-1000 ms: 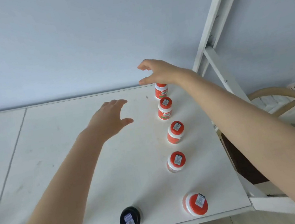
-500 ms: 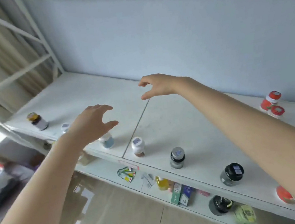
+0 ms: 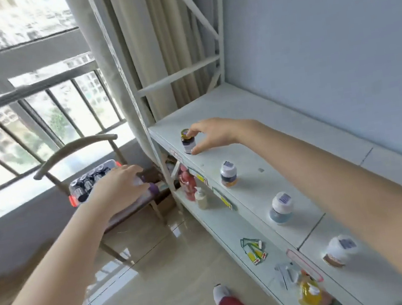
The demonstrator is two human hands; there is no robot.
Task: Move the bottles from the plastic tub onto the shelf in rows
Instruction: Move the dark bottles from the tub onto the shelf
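Your left hand (image 3: 119, 187) is nearer: upright bottles (image 3: 88, 183) stand just under its curved fingers, grip unclear, in the plastic tub (image 3: 104, 163).

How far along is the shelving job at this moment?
Done: four bottles stand in a row along the front of the shelf, from the yellow-lidded bottle to three white-capped bottles. In hand: the left hand grips a purple-capped bottle at the plastic tub; the right hand brackets the yellow-lidded bottle, contact unclear. Left: several dark-capped bottles sit in the tub.
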